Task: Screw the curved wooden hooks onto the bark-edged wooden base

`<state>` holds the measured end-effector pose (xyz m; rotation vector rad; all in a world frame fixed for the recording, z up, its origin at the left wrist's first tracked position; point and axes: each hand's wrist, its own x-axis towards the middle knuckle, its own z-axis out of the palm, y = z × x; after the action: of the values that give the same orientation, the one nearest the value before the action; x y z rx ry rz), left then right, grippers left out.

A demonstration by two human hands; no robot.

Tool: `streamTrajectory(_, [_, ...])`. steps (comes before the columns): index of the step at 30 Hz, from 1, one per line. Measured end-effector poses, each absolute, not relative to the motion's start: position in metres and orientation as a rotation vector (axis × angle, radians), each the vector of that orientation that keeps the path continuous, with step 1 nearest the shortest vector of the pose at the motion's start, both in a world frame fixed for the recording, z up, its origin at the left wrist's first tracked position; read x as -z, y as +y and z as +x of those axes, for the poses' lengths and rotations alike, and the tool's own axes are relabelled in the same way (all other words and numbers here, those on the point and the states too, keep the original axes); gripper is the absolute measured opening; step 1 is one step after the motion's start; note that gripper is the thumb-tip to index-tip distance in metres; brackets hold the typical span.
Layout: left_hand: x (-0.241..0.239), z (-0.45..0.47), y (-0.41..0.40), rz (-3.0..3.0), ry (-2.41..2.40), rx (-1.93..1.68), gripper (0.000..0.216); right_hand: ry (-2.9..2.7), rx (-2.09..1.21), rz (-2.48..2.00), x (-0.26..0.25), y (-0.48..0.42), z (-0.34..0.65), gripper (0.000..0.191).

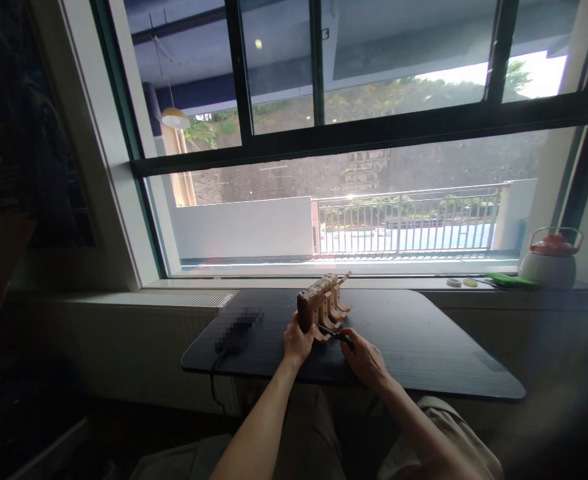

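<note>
My left hand [298,341] is closed around the near end of a brown wooden rack [319,291], holding it tilted above the dark table. Several pale curved wooden hooks stick out from the rack's right side. My right hand [364,359] grips a slim black hand tool [343,338] whose thin end points left, at the nearest hook. Its exact kind is too small and dark to make out, and I cannot tell whether its tip touches the wood.
The dark table [424,347] reaches up to the window sill. A blurred dark object [239,330] with a cable lies at its left. On the sill at right stand a white kettle-like pot [549,263], a green cloth-like item [511,280] and small rolls [454,283].
</note>
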<state>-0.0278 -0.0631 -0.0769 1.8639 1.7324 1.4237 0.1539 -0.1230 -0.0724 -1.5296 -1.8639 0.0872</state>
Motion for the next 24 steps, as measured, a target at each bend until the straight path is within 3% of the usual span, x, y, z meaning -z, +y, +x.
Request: streamTrajectory(24, [0.0795,-0.0271,-0.0615,1.860,1.785,-1.396,0.045,-1.913,-0.060,-1.503,0.0752,-0.1221,0.1547,0.027])
